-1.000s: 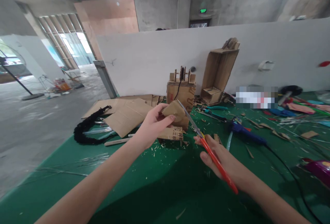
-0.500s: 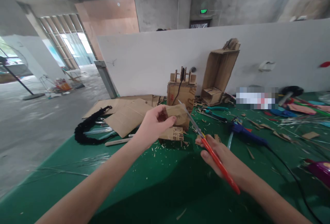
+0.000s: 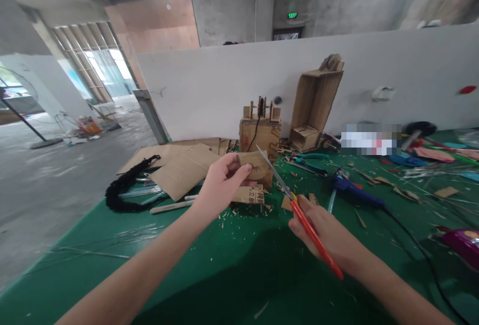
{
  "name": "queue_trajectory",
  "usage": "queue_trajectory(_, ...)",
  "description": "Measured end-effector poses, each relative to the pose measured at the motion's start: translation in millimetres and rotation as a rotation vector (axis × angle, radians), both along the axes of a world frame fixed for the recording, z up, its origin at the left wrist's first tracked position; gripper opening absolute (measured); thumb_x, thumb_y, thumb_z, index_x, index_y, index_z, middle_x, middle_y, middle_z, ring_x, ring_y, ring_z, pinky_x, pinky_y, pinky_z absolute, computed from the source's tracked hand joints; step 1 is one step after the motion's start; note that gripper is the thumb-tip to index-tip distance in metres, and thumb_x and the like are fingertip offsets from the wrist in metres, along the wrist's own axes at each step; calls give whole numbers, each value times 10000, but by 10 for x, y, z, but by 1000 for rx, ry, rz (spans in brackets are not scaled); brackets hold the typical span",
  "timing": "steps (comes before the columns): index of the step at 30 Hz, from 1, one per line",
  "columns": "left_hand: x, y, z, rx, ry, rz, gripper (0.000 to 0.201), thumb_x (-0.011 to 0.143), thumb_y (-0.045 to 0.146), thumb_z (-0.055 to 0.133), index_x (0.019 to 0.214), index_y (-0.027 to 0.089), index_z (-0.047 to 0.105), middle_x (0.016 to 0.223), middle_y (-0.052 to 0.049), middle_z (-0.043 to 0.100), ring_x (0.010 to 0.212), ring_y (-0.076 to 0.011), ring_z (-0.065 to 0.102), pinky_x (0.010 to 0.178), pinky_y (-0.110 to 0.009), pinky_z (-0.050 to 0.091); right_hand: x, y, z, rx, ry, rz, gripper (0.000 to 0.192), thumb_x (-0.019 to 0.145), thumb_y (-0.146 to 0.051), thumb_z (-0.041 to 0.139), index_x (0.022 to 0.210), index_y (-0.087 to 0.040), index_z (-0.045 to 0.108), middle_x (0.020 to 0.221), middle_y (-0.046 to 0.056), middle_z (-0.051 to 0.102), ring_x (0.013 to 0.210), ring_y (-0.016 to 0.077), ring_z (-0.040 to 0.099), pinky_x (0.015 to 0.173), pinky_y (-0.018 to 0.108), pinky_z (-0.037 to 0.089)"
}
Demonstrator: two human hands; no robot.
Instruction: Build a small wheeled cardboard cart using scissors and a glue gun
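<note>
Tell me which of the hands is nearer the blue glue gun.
Right. The right hand, holding the scissors, sits just left of the glue gun; the left hand holds cardboard farther left.

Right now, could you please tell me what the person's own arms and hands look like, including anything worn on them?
Both forearms are bare as far as the picture shows: no sleeves, gloves, watch or bracelets. The left hand and right hand carry no visible rings, and the fingers are uncovered.
</note>
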State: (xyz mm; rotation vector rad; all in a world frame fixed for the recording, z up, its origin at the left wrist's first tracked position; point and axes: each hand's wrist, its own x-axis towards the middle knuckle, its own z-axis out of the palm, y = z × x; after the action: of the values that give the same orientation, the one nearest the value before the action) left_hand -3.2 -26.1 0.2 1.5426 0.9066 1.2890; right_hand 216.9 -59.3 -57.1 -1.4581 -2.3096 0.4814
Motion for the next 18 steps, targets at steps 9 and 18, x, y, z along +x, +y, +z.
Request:
queue_trajectory(9,-22,-17,69,2,86,-3,154,824,262,577,900,134,616,861,-45,686,808,-147,651,761,-296,566,12,22,-4,34,10,1,366,914,-491,317,813,-189,497,761,80,607,584,185,563,562,325,421)
queue_trajectory(18,71,12,-69,-65,-116,38,168,793,302,618,812,141,574,795,-11,648,780,-142,640,768,-316,562,-30,-15,-7,42,73,-78,349,905,-498,330,910,-186,488,650,36,589,558,195,565,521,306,404)
